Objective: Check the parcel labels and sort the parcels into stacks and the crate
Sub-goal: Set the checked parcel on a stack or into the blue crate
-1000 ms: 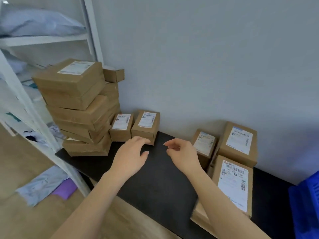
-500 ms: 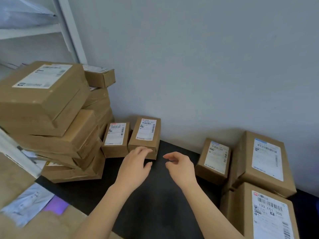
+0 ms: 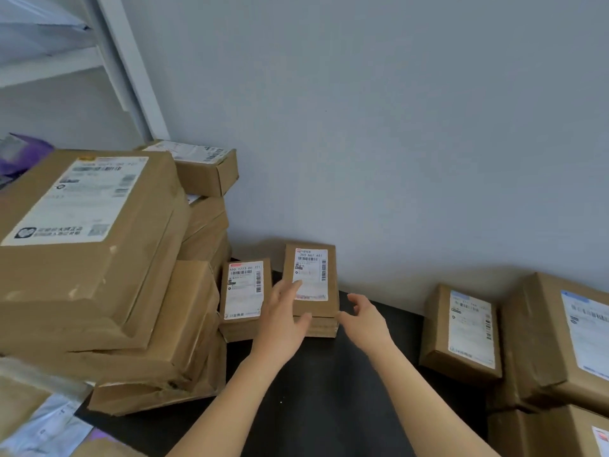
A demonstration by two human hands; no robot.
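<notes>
- My left grip [image 3: 283, 319] lies released on the small parcel [image 3: 311, 268] at the middle of the desk [image 3: 329, 390]. The fingers lie flat on its label and the thumb is against its near edge.
- My right grip [image 3: 367, 323] is at the parcel's 4 o'clock, released and with loose fingers. I cannot tell whether the thumb tip touches the corner.
- The parcel stands against the wall, and my left grip hides its near left corner.
- A second small parcel [image 3: 244, 291] sits just beside it at 9 o'clock.
- A leaning stack [image 3: 99, 258] fills the view's 9 o'clock, cut off by the left edge.
- At 3 o'clock stands a mid-sized parcel [image 3: 461, 331]. Larger ones [image 3: 560, 334] run past the right edge.
- The fine print on the labels is too blurred to read.
</notes>
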